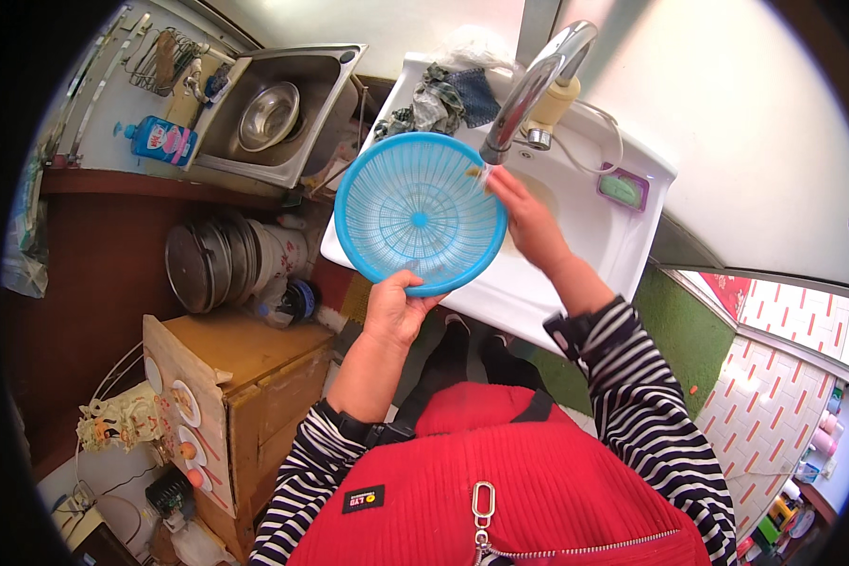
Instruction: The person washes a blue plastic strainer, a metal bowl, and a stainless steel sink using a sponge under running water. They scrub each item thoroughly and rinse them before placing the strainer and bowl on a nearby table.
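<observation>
A round blue plastic colander is tilted over the left part of a white washbasin. My left hand grips its near rim, thumb on the inside. My right hand is at the colander's right rim, fingers together under the spout of a chrome faucet, where water runs. A small yellowish piece shows by my right fingertips; whether the fingers hold it I cannot tell. The colander looks nearly empty, with a few wet patches low inside.
Crumpled checked cloths lie on the basin's back left. Green soap sits in a purple dish at the right. Further left are a steel sink with a metal bowl, a blue detergent bottle, stacked pot lids and a wooden cabinet.
</observation>
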### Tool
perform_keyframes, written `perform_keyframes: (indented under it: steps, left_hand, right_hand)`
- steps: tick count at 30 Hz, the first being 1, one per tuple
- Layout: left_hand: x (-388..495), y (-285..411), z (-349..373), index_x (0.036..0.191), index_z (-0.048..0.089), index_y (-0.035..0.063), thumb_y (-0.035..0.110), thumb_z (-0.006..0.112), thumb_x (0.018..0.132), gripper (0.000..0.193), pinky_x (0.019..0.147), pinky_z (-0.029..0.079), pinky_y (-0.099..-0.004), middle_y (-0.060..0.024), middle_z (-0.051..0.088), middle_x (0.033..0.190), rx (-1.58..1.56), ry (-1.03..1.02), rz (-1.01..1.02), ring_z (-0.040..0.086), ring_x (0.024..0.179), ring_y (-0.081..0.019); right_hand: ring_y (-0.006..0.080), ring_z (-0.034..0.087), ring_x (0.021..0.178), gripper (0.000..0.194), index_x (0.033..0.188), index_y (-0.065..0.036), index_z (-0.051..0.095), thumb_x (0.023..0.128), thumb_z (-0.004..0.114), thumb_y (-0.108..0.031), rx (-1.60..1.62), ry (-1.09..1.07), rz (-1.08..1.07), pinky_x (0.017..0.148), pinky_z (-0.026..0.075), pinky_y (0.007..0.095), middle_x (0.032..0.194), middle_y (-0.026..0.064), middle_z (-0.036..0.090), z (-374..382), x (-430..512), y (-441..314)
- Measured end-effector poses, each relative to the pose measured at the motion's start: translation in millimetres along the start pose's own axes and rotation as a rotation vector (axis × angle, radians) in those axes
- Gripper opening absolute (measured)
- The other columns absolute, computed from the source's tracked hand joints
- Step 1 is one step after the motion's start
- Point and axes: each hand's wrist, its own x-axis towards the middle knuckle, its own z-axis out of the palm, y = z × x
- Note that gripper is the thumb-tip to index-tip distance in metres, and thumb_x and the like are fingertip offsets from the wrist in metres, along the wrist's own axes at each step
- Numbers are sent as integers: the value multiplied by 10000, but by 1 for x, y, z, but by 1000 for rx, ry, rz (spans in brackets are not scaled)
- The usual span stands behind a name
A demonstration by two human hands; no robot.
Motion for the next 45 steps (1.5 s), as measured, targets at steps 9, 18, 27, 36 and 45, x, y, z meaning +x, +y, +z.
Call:
perform_keyframes:
  steps: [9, 18, 27, 36, 45]
  left_hand:
    - [0, -10, 7, 1255, 310, -129, -93, 420, 749, 519, 876, 537, -562, -262, 448, 1239, -27, -20, 29, 556, 1081, -433]
    - [16, 11, -21, 1333, 249, -85, -90, 417, 772, 585, 937, 494, -570, -263, 385, 1326, -23, 126, 152, 504, 1157, -441]
    - [26, -22, -45, 1272, 314, -100, -66, 421, 765, 519, 866, 539, -563, -247, 446, 1248, 10, 218, 105, 548, 1091, -436]
    - [27, -39, -54, 1362, 237, -67, -54, 429, 769, 624, 912, 519, -561, -257, 395, 1327, 38, 302, 112, 512, 1159, -434]
    - [22, -51, -47, 1281, 341, -110, -56, 437, 780, 513, 863, 546, -531, -227, 481, 1239, 2, 298, 158, 570, 1079, -391]
  right_hand:
    - [302, 497, 1250, 445, 1215, -51, 602, 836, 457, 133, 2, 219, 96, 1035, 428, 367, 1315, 113, 555, -10, -12, -3]
    - [178, 650, 921, 309, 1157, -53, 641, 859, 562, -41, 321, 234, 773, 765, 550, 286, 1096, 115, 662, -20, -55, 74]
    - [310, 611, 1020, 370, 1212, -160, 600, 867, 496, -77, -334, -499, 518, 839, 509, 381, 1147, 145, 606, 18, -45, 157]
    - [343, 612, 995, 345, 1232, -167, 546, 909, 427, -150, -671, -897, 219, 796, 516, 434, 1093, 140, 612, 76, -16, 200]
    - [356, 627, 937, 226, 1034, -56, 630, 832, 527, -59, -358, -347, 355, 769, 509, 413, 1013, 169, 640, 42, -5, 165]
